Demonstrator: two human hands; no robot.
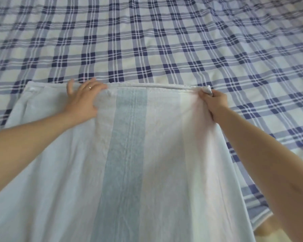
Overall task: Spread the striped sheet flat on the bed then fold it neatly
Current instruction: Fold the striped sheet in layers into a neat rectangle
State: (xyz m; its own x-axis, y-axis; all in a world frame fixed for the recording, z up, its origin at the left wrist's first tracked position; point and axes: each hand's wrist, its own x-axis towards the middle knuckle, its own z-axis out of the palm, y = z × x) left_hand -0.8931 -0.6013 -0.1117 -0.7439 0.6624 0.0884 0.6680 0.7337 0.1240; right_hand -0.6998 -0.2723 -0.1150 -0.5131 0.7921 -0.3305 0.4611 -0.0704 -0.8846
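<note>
Head view, mid-frame: left hand (84, 97) presses spread, relaxed fingers on the striped sheet (128, 154); right hand (215, 104) pinches its far corner above the checked bed (164, 41).

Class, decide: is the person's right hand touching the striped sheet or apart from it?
Touching. The head view shows the right hand gripping the far right corner of the striped sheet, with cloth bunched out above its curled fingers.
</note>
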